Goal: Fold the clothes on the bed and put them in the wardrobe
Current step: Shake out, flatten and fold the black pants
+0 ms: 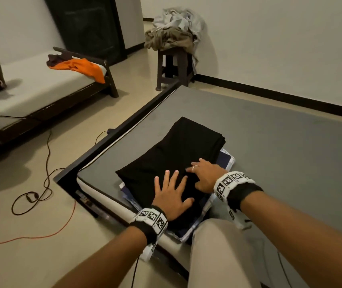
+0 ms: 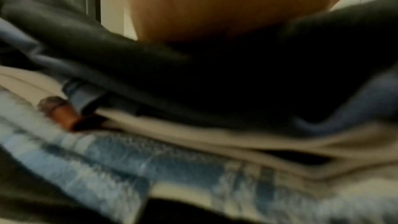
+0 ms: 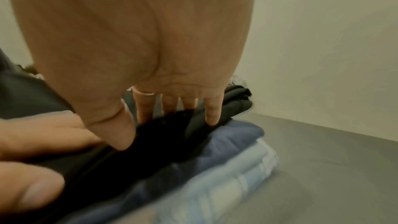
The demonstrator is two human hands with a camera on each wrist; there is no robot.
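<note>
A folded black garment (image 1: 178, 154) tops a stack of folded clothes at the near left corner of the grey bed (image 1: 270, 146). Under it show a dark blue piece (image 3: 228, 135) and a pale blue checked piece (image 3: 243, 176). My left hand (image 1: 171, 196) lies flat on the black garment with fingers spread. My right hand (image 1: 204, 175) presses on the same garment just to the right, fingers straight (image 3: 212, 113). In the left wrist view the stack's layered edges (image 2: 193, 125) fill the frame, blurred.
A dark stool (image 1: 174, 67) by the far wall carries a heap of unfolded grey and khaki clothes (image 1: 176, 30). A second bed (image 1: 41, 84) at left holds orange cloth (image 1: 82, 68) and a seated person. Cables (image 1: 45, 179) trail on the floor. My knee (image 1: 218, 246) is near the stack.
</note>
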